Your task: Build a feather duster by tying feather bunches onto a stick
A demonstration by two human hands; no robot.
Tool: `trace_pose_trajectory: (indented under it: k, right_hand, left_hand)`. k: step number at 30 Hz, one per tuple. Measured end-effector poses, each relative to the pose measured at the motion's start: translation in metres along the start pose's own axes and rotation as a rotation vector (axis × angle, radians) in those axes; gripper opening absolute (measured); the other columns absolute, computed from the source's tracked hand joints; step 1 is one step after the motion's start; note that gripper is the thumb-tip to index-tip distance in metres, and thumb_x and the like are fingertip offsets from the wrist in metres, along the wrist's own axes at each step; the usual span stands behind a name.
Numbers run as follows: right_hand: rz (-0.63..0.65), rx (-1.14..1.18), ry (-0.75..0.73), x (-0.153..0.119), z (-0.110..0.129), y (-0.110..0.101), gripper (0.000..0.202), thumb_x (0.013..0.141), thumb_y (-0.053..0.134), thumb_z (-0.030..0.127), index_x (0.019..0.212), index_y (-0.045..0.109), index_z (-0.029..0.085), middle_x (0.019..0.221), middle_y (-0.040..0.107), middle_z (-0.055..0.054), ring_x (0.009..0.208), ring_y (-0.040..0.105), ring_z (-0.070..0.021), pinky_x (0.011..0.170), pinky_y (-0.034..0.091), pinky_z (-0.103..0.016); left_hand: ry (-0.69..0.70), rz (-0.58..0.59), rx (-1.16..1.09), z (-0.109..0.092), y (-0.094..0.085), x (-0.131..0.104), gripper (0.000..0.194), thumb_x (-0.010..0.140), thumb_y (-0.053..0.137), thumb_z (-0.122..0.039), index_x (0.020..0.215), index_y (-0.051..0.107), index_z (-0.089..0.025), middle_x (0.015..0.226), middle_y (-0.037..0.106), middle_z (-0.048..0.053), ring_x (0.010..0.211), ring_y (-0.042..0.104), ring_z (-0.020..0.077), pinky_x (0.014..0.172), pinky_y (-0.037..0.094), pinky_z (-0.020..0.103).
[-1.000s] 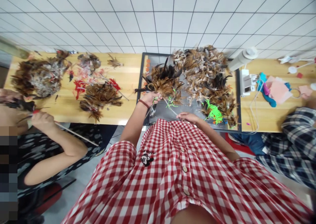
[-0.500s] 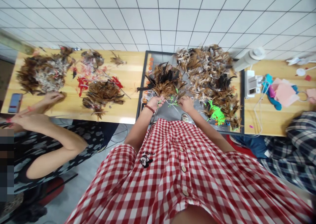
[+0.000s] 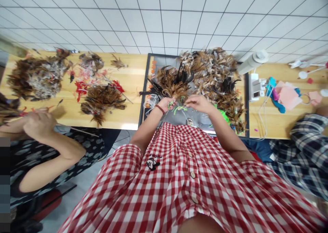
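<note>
My left hand [image 3: 167, 104], with a beaded bracelet at the wrist, is closed on the base of a brown and black feather bundle [image 3: 176, 84]. Bright green ties [image 3: 179, 108] hang by its fingers. Just right of the bundle is my right hand [image 3: 198, 103], its fingers pinched together; what they hold, if anything, is too small to make out. Beyond both hands, a large heap of brown and grey feathers [image 3: 215, 67] lies on the dark-framed table section. A bunch of green strings [image 3: 222, 115] is partly hidden behind my right forearm.
A white bottle [image 3: 252, 62] and a white power adapter [image 3: 256, 87] stand on the right. Pink cloth pieces [image 3: 288, 95] lie farther right. On the left table are feather piles [image 3: 102, 101] and red strings [image 3: 81, 89]. People sit on both sides; the left person's hands [image 3: 39, 123] hold thin stems.
My right hand has lifted and shifted right, its forearm now over the green strings. The feather bundle has turned slightly in my left hand. The left person's hands have come together around stems.
</note>
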State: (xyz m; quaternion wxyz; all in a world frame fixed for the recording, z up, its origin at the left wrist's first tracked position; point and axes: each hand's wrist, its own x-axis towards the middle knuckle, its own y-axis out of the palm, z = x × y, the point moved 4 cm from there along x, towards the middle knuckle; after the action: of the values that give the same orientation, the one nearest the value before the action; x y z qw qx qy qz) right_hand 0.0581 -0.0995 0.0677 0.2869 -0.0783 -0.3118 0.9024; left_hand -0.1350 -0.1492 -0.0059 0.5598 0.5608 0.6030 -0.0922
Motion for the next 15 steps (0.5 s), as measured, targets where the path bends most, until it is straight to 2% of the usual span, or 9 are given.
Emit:
trace_pose_trajectory:
  k: [2,5,10,13,15]
  right_hand:
    - [-0.081,-0.058,-0.037,0.017,0.002,0.015,0.021,0.091,0.062,0.025,0.098,0.080,0.017,0.091,0.074,-0.009,0.086,0.067,-0.0197,0.082,0.050,-0.031]
    - [-0.160,-0.168,0.009,0.035,-0.005,0.033,0.025,0.087,0.058,0.015,0.100,0.079,0.015,0.092,0.072,-0.011,0.087,0.065,-0.0210,0.082,0.049,-0.032]
    - [-0.176,-0.228,0.111,0.041,-0.015,0.040,0.024,0.085,0.057,0.015,0.096,0.078,0.015,0.089,0.070,-0.010,0.085,0.063,-0.0212,0.081,0.047,-0.031]
    - [-0.196,-0.199,0.180,0.042,-0.022,0.041,0.019,0.082,0.059,0.015,0.090,0.077,0.016,0.086,0.070,-0.009,0.082,0.062,-0.0212,0.080,0.047,-0.032]
    - [-0.258,-0.129,0.235,0.041,-0.028,0.043,0.013,0.080,0.063,0.017,0.085,0.075,0.017,0.085,0.070,-0.008,0.084,0.063,-0.0221,0.084,0.048,-0.034]
  left_hand:
    - [0.010,0.003,0.015,0.002,0.007,0.002,0.020,0.095,0.053,-0.015,0.076,0.058,-0.011,0.059,0.058,0.005,0.041,0.048,0.0088,0.036,0.030,0.016]
    - [0.001,0.036,0.024,0.005,0.014,0.002,0.017,0.094,0.052,-0.014,0.080,0.060,-0.011,0.058,0.058,0.004,0.042,0.049,0.0088,0.038,0.033,0.016]
    - [0.053,0.097,0.103,0.009,0.015,0.000,0.023,0.098,0.053,-0.021,0.078,0.060,-0.011,0.059,0.059,0.005,0.046,0.052,0.0090,0.040,0.035,0.016]
    - [0.148,0.130,0.166,0.010,0.013,-0.001,0.014,0.087,0.070,-0.016,0.079,0.060,-0.011,0.061,0.060,0.002,0.049,0.055,0.0078,0.043,0.037,0.015]
    - [0.189,0.158,0.172,0.011,0.013,-0.001,0.021,0.075,0.079,-0.007,0.079,0.059,-0.011,0.061,0.056,-0.002,0.049,0.051,0.0053,0.043,0.034,0.014]
